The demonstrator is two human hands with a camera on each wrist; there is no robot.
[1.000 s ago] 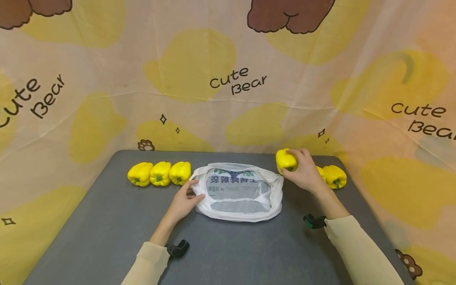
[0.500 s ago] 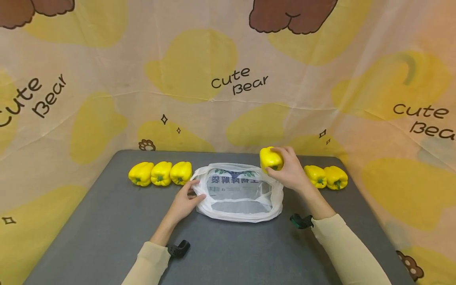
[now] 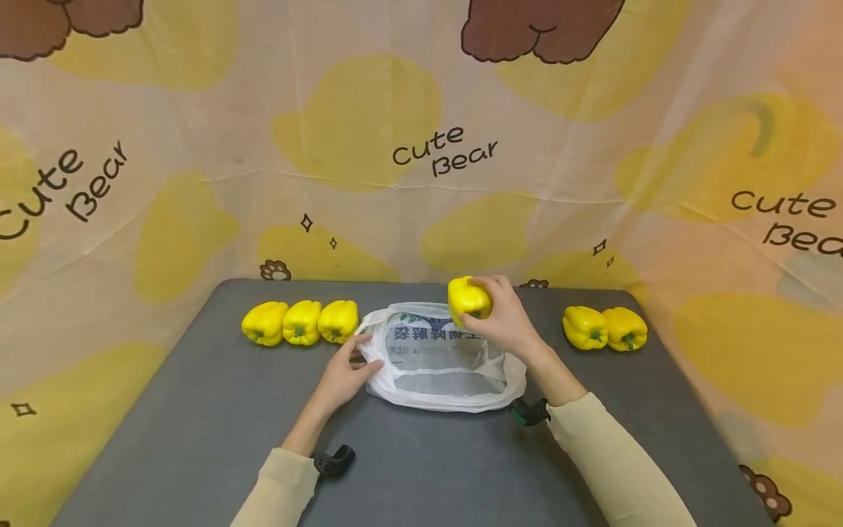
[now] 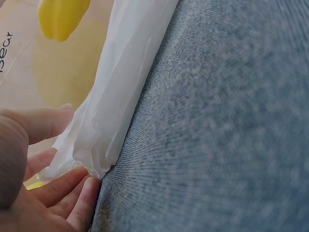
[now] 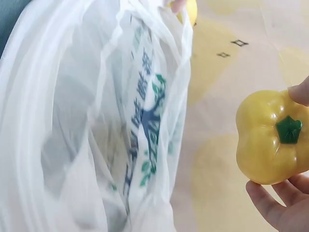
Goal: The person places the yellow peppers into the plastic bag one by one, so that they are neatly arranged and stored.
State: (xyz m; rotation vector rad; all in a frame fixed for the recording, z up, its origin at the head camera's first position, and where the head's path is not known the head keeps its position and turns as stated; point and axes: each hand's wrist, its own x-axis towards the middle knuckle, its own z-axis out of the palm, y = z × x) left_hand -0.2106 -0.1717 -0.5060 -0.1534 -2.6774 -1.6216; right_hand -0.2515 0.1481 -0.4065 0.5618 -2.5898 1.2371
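My right hand [image 3: 503, 319] grips a yellow bell pepper [image 3: 466, 298] above the far rim of a white plastic bag [image 3: 448, 402]. In the right wrist view the pepper [image 5: 263, 137] shows its green stem, fingers and thumb around it, apart from the bag [image 5: 36, 145]. The bag's mouth is spread wide, with printed writing and a tree on the inner wall. At the bag's left rim my left hand [image 3: 342, 375] rests with thumb and fingers spread. In the left wrist view the fingertips of that hand [image 4: 48, 193] touch the bag's [image 4: 123, 77] lower edge.
Left of the bag, three yellow bell peppers [image 3: 301, 323] stand in a row on the grey table [image 3: 421, 468]. Two more peppers [image 3: 585, 327] sit at the right. A printed cloth [image 3: 356, 124] hangs right behind the table's back edge.
My right hand has carried the pepper leftward from beside the two right-hand peppers to above the bag's far rim. The left hand stays at the bag's left rim.
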